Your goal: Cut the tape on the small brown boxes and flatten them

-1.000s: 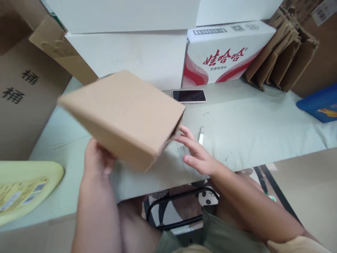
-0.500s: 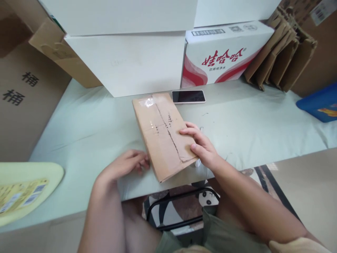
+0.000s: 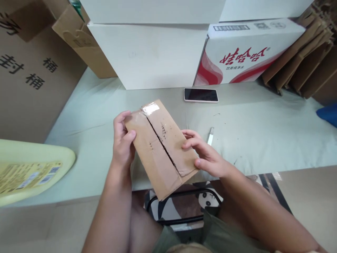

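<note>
A flat brown cardboard box (image 3: 160, 147) with a slit taped seam lies tilted over the near edge of the pale green table (image 3: 263, 130). My left hand (image 3: 122, 140) grips its far left corner, thumb on top. My right hand (image 3: 206, 156) holds its right side, fingers pressed on the flap by the seam. A small white cutter (image 3: 210, 136) lies on the table just right of my right hand.
A phone (image 3: 200, 95) lies face up behind the box. White cartons (image 3: 152, 52) and a red-and-white carton (image 3: 244, 52) line the back. Big brown boxes (image 3: 28, 73) stand at left, folded cardboard (image 3: 302, 59) at right, a yellow lid (image 3: 31, 172) at near left.
The box came down from the air, was turned seam side up and laid on the table. My left hand moved from its near edge up to grip its far left corner.
</note>
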A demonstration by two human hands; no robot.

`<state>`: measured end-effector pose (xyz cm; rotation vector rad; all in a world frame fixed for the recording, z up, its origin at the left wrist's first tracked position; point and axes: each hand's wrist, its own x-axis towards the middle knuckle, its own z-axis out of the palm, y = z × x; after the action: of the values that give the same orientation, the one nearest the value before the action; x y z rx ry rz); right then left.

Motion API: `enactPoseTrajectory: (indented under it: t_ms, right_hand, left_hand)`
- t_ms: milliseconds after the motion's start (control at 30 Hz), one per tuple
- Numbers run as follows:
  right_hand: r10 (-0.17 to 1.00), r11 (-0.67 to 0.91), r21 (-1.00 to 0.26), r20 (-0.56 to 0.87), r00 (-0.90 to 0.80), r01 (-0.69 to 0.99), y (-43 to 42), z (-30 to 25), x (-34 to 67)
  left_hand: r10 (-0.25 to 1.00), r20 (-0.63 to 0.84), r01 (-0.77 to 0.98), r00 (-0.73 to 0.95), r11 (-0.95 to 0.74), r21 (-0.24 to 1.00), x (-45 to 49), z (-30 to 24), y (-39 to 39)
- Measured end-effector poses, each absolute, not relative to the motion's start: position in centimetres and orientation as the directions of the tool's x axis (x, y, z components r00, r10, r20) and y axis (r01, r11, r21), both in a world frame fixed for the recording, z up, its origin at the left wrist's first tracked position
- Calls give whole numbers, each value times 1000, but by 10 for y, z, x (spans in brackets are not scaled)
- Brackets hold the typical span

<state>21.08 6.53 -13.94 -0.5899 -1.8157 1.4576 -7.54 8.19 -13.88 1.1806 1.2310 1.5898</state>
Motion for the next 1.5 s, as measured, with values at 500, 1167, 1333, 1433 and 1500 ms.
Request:
enactPoseTrajectory:
  t_ms: [500, 1167, 1333, 1433, 1500]
  right_hand:
    - [932, -188, -300, -354, 74, 935, 89, -123, 242]
    - [987, 129, -989, 135, -90, -69, 81, -57, 225]
    - [952, 287, -950, 269, -147, 119, 56, -42, 202]
    - [927, 304, -921, 227, -300, 245, 56, -43, 195]
    - [904, 330, -889, 201, -377, 318, 59, -44, 192]
  left_hand:
    - [917, 250, 8, -310, -261, 965, -72, -142, 84]
    - [923, 384, 74, -17, -382, 921, -18, -165, 57]
    - [899, 438, 64, 9, -438, 897, -14, -165, 57]
    - [899, 438, 55, 8, -437, 898, -15, -166, 57]
    - [905, 425, 37, 12, -425, 904, -16, -166, 57]
